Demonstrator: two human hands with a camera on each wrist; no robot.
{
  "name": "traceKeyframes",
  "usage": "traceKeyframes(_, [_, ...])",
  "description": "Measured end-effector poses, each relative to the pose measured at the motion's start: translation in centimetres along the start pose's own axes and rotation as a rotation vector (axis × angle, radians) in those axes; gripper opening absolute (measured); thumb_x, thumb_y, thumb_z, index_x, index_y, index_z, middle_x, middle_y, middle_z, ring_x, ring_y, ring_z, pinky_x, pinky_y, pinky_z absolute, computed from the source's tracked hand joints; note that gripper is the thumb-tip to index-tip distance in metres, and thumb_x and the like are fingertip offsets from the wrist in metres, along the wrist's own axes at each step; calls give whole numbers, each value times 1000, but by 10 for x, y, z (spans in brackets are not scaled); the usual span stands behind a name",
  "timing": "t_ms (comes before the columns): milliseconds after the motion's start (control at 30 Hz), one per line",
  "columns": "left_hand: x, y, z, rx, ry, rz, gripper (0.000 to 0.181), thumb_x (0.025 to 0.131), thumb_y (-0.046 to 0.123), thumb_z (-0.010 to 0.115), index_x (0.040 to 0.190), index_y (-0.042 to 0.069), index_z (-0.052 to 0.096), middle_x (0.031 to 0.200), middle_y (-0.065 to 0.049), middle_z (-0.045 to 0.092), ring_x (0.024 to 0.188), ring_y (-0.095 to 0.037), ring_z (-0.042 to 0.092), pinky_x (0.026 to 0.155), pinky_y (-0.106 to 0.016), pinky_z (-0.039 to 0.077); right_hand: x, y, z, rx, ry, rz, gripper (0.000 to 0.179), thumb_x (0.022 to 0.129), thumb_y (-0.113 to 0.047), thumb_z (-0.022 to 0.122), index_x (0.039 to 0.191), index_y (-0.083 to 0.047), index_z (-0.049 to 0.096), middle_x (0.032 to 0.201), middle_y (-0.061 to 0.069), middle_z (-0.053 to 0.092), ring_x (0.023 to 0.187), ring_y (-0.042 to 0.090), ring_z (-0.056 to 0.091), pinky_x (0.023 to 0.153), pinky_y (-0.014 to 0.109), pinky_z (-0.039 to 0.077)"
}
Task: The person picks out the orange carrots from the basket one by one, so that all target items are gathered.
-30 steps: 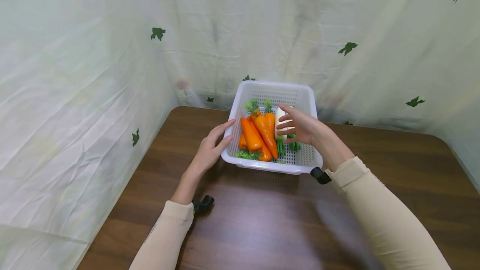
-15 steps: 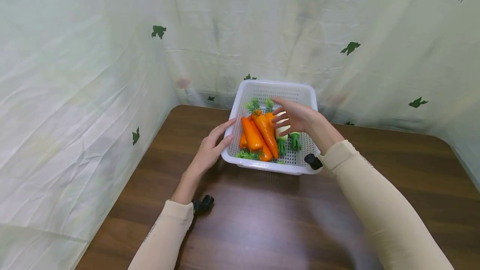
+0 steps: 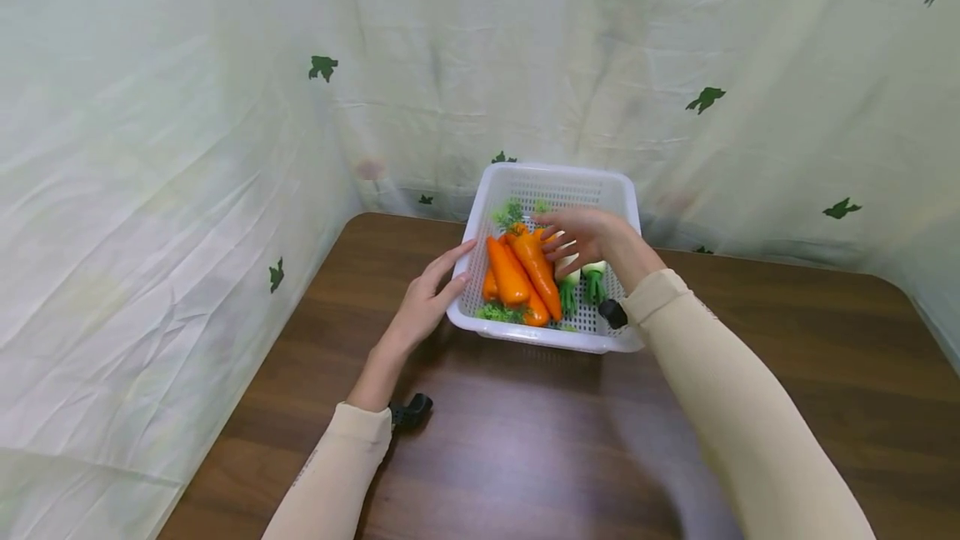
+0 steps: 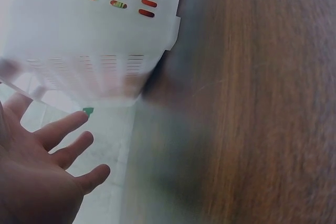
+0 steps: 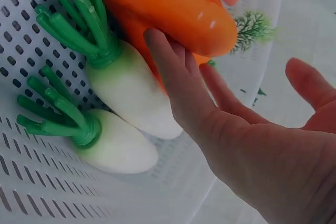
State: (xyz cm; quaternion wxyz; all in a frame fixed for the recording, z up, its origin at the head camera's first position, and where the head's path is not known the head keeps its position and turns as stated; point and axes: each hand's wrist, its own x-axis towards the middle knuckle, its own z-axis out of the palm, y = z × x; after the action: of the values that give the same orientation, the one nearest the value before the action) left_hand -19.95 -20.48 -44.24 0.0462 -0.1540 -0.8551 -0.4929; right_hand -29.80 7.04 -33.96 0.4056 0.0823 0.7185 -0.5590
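A white plastic basket holds several orange carrots with green tops and two white radishes with green stems. My left hand rests against the basket's left rim, thumb and index finger touching it; the left wrist view shows its other fingers loosely spread beside the wall. Inside the basket, my right hand hangs over the radishes with fingers extended toward the uppermost carrot. Its fingertips reach that carrot's edge, partly hidden beneath it; firm contact cannot be made out. The thumb stands apart.
The basket stands near the back edge of a brown wooden table. A pale curtain with green leaf prints hangs behind and to the left. Small black cameras sit on both wrists.
My right hand has moved left and lower into the basket, from above the radishes toward the carrots. The left hand stays at the rim.
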Motion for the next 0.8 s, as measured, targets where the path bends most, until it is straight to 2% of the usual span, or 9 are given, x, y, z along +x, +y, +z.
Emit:
traceKeyframes(233, [1, 1, 2, 2, -3, 12, 50, 107, 37, 59, 157, 37, 50, 164, 5, 46, 149, -25, 45, 121, -57, 39, 4, 4, 14, -228, 32, 32, 61, 102, -32, 69, 148, 0, 44, 150, 23, 48, 142, 41, 51, 109, 54, 52])
traceKeyframes(400, [2, 1, 3, 7, 1, 13, 50, 108, 38, 59, 157, 38, 50, 163, 6, 47, 149, -24, 45, 120, -56, 40, 7, 5, 19, -341, 57, 31, 63, 100, -25, 74, 151, 1, 47, 151, 23, 51, 140, 40, 54, 104, 51, 56])
traceKeyframes(567, [2, -1, 3, 13, -3, 13, 50, 108, 39, 58, 156, 40, 50, 163, 7, 47, 149, -23, 45, 121, -56, 39, 8, 6, 19, -344, 56, 27, 69, 100, -21, 74, 156, 2, 41, 156, 24, 48, 141, 41, 53, 105, 51, 56])
traceKeyframes(733, [1, -2, 2, 9, 1, 12, 50, 108, 39, 58, 157, 41, 49, 164, 7, 46, 150, -23, 44, 121, -57, 38, 1, 3, 15, -280, 27, -30, 73, 101, -18, 71, 159, 6, 32, 161, 26, 39, 147, 42, 46, 110, 53, 52])
traceKeyframes(800, [0, -3, 1, 11, 0, 4, 50, 108, 40, 57, 157, 42, 48, 164, 8, 45, 150, -23, 44, 121, -58, 38, -3, 0, 14, -260, 12, -59, 73, 102, -18, 69, 160, 6, 30, 161, 25, 39, 145, 41, 47, 111, 52, 51])
